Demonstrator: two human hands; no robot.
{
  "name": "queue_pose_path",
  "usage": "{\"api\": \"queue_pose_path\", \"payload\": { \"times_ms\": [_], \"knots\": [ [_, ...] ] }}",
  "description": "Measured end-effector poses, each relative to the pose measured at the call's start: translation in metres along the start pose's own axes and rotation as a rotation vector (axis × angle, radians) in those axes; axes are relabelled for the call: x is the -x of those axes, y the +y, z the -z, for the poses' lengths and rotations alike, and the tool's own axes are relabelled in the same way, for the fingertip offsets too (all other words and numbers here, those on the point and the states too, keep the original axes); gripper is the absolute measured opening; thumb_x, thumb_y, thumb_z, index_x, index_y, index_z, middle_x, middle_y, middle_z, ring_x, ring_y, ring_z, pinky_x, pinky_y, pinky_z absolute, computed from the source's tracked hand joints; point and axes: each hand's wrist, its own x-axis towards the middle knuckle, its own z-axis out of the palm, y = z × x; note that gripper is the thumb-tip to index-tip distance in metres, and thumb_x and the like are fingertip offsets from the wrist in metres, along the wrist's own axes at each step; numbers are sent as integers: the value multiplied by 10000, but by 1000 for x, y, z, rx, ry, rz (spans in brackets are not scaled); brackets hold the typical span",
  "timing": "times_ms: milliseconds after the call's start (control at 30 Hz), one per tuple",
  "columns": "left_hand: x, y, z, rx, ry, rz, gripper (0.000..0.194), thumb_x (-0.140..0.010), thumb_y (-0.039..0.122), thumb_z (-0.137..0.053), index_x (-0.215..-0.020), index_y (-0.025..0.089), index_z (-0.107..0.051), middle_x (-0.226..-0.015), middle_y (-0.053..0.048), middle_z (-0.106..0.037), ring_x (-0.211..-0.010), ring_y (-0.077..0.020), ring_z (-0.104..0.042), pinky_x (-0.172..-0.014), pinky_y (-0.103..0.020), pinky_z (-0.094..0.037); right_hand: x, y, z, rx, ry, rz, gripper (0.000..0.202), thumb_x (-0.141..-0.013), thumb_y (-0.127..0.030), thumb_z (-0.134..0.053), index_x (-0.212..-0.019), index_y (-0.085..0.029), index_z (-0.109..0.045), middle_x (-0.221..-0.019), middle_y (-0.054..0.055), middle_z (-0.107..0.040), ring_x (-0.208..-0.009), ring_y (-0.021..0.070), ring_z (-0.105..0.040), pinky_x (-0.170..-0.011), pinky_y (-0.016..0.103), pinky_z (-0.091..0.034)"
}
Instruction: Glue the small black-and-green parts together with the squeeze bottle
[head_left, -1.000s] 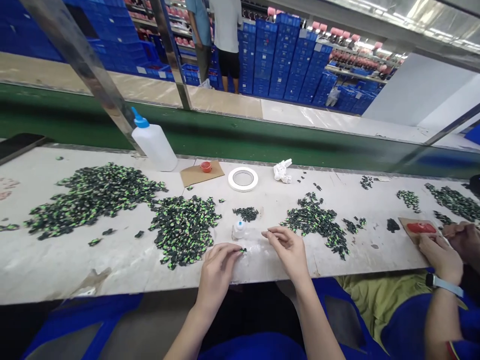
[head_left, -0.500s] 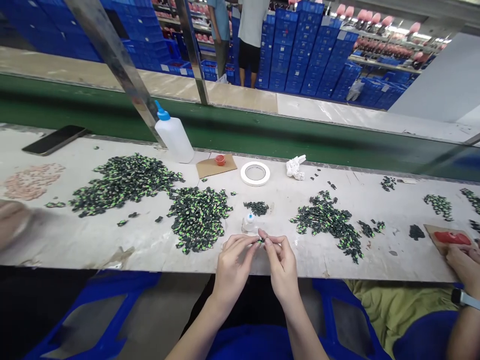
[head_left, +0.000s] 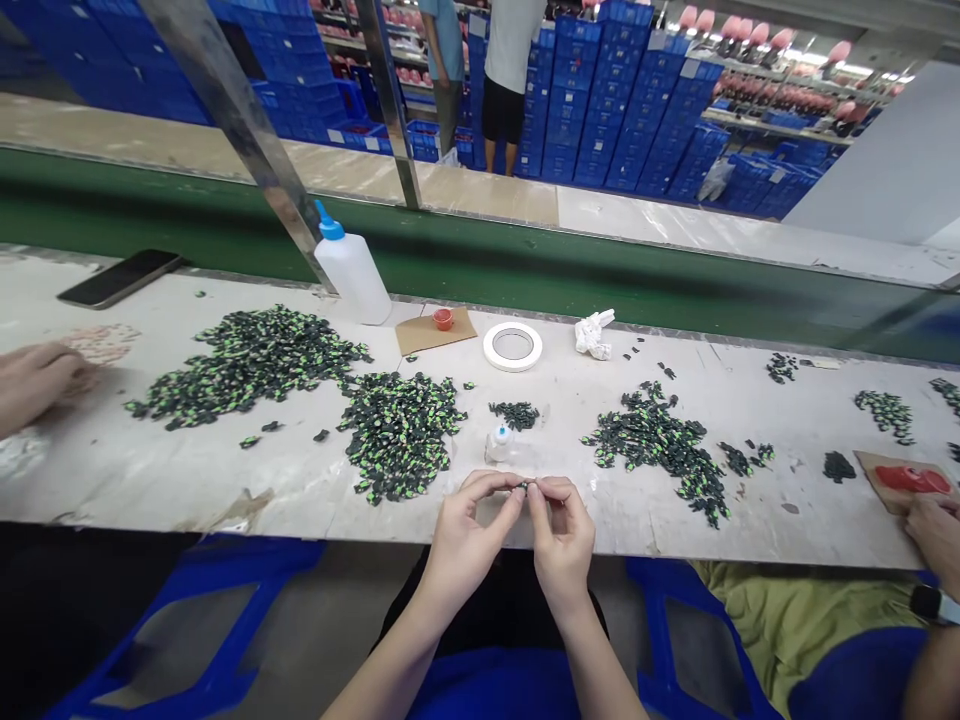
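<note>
At the front edge of the table, my left hand (head_left: pixel 474 525) and my right hand (head_left: pixel 559 525) meet fingertip to fingertip. Both are closed in a pinch on one small black piece (head_left: pixel 523 487), mostly covered by the fingers. Just beyond them stands a small clear bottle (head_left: pixel 499 443) with a blue tip. A little heap of black pieces (head_left: pixel 514 414) lies behind the bottle. To the left is a pile of black-and-green pieces (head_left: pixel 401 435), and to the right another such pile (head_left: pixel 660 445).
Along the back stand a white squeeze bottle (head_left: pixel 354 275), a cardboard piece with a red cap (head_left: pixel 442 319), a tape roll (head_left: pixel 512 347) and crumpled tissue (head_left: pixel 594 334). A phone (head_left: pixel 120 278) lies far left. Co-workers' hands (head_left: pixel 37 385) show at both sides, one by red material (head_left: pixel 911 478).
My fingertips have closed further over the small piece, hiding its green part. At the left, a co-worker's hand has reached in over the pinkish pieces. The view has shifted slightly.
</note>
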Motion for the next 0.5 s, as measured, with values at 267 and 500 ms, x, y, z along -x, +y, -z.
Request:
{"api": "queue_pose_path", "payload": {
  "times_ms": [267,500],
  "knots": [
    [-6,13,12,-40,-169,-30,81,-776,211,-649,-803,201,-724,-830,-54,-707,-826,-193,-680,-773,-287,-550,-16,-14,27,92,-221,57,212,-791,-226,-659,-1002,-209,-657,-802,41,-715,-718,177,-689,-712,324,-582],
    [-8,27,19,-153,-269,-112,119,-780,172,-641,-833,224,-733,-824,-45,-714,-834,-198,-661,-782,-306,-529,-29,-19,41,139,-388,98,247,-745,-168,-680,-987,-210,-655,-745,14,-711,-708,171,-697,-728,309,-567]
  ]
}}
